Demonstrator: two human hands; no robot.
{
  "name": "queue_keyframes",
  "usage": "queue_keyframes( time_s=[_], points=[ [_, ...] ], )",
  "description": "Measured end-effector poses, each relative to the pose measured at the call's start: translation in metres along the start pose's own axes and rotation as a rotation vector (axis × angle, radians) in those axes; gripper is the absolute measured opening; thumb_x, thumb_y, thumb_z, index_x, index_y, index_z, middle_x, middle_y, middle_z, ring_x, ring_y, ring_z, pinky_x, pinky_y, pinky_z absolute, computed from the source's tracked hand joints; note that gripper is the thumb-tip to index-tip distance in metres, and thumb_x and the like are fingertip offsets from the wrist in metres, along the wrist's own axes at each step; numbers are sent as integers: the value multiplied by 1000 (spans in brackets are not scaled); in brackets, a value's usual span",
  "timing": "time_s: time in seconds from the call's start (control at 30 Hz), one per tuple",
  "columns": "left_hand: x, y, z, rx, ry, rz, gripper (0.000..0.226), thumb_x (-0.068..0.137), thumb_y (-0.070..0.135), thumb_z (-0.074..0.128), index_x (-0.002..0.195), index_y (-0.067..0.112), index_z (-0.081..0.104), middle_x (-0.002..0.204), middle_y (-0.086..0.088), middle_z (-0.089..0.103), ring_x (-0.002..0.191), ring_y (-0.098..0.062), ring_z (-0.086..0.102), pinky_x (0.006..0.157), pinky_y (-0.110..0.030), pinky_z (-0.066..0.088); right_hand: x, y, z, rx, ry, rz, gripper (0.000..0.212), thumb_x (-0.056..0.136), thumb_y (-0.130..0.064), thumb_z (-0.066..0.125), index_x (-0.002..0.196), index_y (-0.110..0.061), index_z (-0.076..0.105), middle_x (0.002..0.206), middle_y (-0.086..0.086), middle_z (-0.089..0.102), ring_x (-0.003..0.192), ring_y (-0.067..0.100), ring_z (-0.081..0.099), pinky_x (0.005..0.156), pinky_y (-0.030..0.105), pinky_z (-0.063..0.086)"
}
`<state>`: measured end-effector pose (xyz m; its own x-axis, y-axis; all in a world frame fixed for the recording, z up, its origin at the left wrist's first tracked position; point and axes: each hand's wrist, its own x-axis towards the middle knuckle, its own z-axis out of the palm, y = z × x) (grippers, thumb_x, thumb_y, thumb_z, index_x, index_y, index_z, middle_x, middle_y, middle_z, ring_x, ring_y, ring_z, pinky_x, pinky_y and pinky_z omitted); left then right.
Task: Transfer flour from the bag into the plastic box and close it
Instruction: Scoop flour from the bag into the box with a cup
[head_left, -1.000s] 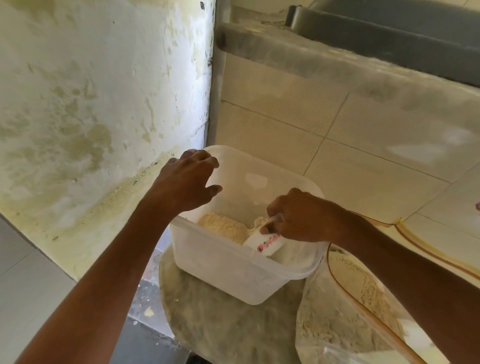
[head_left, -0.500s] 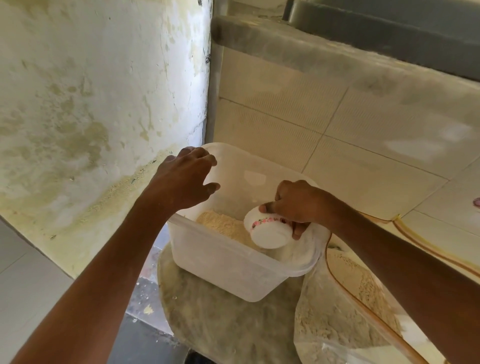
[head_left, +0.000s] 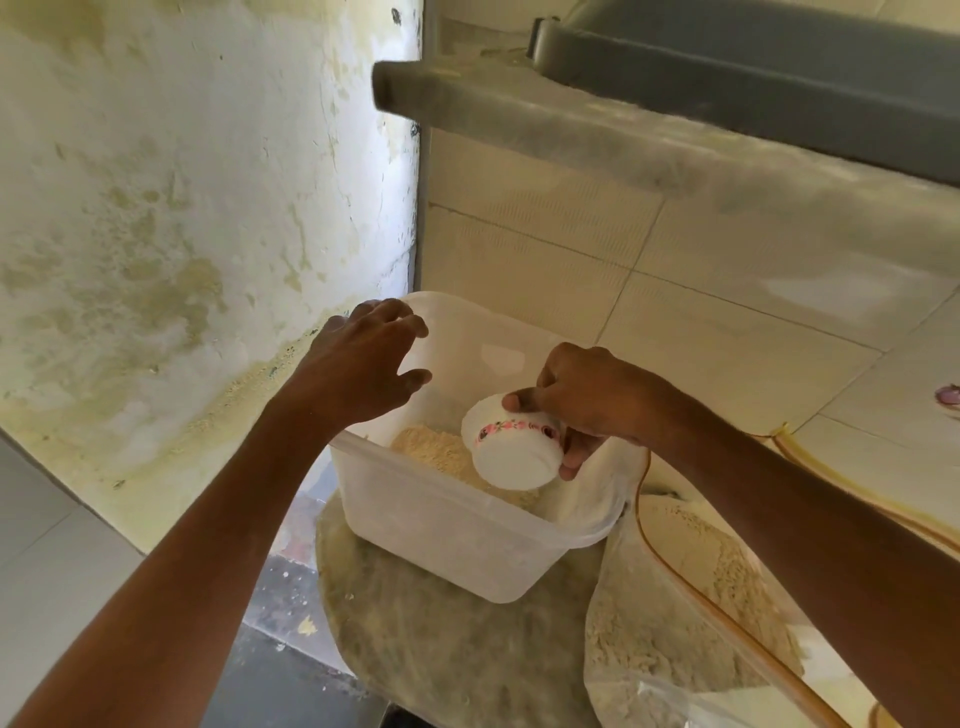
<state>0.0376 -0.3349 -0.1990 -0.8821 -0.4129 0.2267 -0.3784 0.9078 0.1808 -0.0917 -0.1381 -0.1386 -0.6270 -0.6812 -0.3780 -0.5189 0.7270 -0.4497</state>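
The left hand (head_left: 363, 364) hovers over the box (head_left: 447, 530) at its 10 o'clock corner, fingers released and spread, holding nothing. The box stands on a round stool (head_left: 457, 654), with flour (head_left: 436, 452) inside. The right hand (head_left: 587, 400) grips a white cup (head_left: 511, 452), tipped over the flour. At 4 o'clock of the box lies the bag (head_left: 675, 623).

This looks like a kitchen in a home. A stone counter (head_left: 597, 130) sticks out above, with cream tiles (head_left: 545, 234) on the front below it. The wall (head_left: 156, 208) has old, peeling paint. A plastic box (head_left: 441, 530) with flour (head_left: 431, 452) sits on a round stone surface (head_left: 441, 649), beside a bag (head_left: 675, 623).
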Motion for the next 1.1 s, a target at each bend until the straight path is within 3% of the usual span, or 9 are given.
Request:
queue_keyframes(
  time_s=[0.13,0.23,0.33,0.47,0.67,0.8,0.9,1.0,1.1],
  points=[
    [-2,8,-3,-33,95,-3,46,94,36,70,135,18,61,147,-3,52,138,-26,48,112,-54,35,-25,15,-14,-121,-17,-342,33,86,-50,74,82,-18,67,74,-5,72,64,13,73,65,27,60],
    [-9,26,-4,-66,154,43,38,95,29,68,131,18,64,144,-3,55,133,-27,53,110,-52,37,-48,32,-24,-133,36,-482,34,79,-53,78,85,-20,70,77,-6,72,72,9,70,68,33,58],
    [-12,51,-4,-93,166,108,31,99,26,61,128,20,66,138,2,60,124,-26,60,102,-48,46,-65,52,-33,-2,124,-549,32,74,-47,83,87,-21,71,86,-6,75,87,3,72,75,29,60],
    [-11,87,-2,-229,137,189,29,103,23,54,130,22,65,136,7,60,120,-20,60,94,-43,53,-84,84,-45,105,212,-577,28,68,-38,88,84,-22,72,99,-5,77,96,10,74,80,35,63],
    [-15,139,4,-330,5,320,31,107,26,50,135,28,61,144,13,51,129,-12,53,100,-32,49,-112,136,-69,338,193,-622,24,64,-38,88,80,-25,74,95,6,77,97,21,75,81,29,61],
    [-20,170,9,-376,-146,390,28,107,33,49,131,40,64,157,17,36,143,-9,38,110,-35,43,-121,168,-77,340,118,-555,17,67,-32,89,76,-34,74,88,8,76,91,25,75,82,29,59],
    [-18,182,15,-326,-251,389,30,103,47,53,131,42,64,163,18,24,148,-9,31,114,-38,41,-120,189,-75,253,63,-442,18,68,-29,90,77,-34,74,92,5,76,92,21,75,87,39,60],
    [-16,190,24,-267,-289,387,40,101,52,56,135,33,63,164,17,23,145,-12,38,111,-38,44,-113,204,-66,9,53,-310,31,66,-55,86,86,-34,75,97,-7,74,93,7,71,83,34,61],
    [-13,190,30,-312,-293,357,44,101,47,59,139,25,61,162,17,26,140,-14,45,111,-37,45,-105,206,-52,-246,24,-215,34,74,-51,85,94,-26,74,95,-13,70,87,3,66,79,27,59]
  ],
)
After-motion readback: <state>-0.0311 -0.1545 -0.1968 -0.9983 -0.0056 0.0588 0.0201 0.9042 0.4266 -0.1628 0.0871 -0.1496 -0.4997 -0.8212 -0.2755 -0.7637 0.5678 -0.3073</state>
